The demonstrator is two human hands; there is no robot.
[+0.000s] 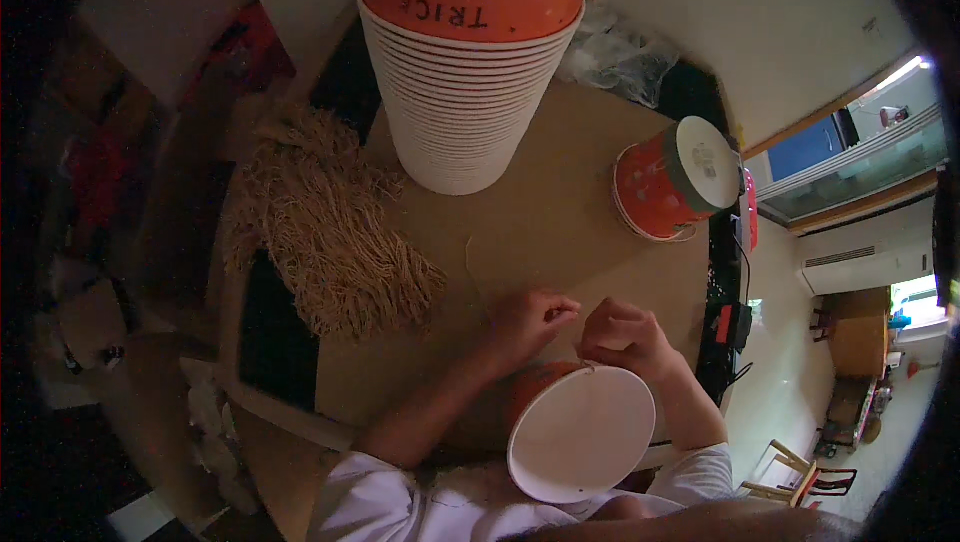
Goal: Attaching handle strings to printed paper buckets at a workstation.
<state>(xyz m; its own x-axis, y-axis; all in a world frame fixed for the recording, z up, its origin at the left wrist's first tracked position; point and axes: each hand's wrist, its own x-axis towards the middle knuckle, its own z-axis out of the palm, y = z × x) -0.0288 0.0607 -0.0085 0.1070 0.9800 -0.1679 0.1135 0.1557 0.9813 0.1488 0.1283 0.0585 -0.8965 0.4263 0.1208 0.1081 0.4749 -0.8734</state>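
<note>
While your forearms come in from the near edge of the bench [275,352], a near bucket [580,437] leans against your white shirt [375,497] at that same edge, its pale round face tilted upward and a bit of orange wall showing at the left. You can see no writing on that face; most of the wall is hidden behind it and your left forearm.

Your right hand [632,337] is at the bucket's upper rim, fingers bent inward; whether its grip is grasping the rim or something thin there cannot be told. Your left hand [540,320] is just beside it, thumb and fingertips almost together, and whether that grip pinches anything is too small to make out. A thin strand [470,260] lies beyond the left wrist on the cardboard sheet [560,207].

Along the bench's left edge sits a tan heap of stringy fibre [330,232]. Toward the far right corner, a second bucket [660,187], orange with a dark green band, bears a grey printed mark on its pale end, too blurred to read. Near the far edge rises a bucket stack [470,92], cut off at the top; its orange wall carries dark capitals, upside down to you yet legible. Crumpled clear plastic [625,57] lies behind.
</note>
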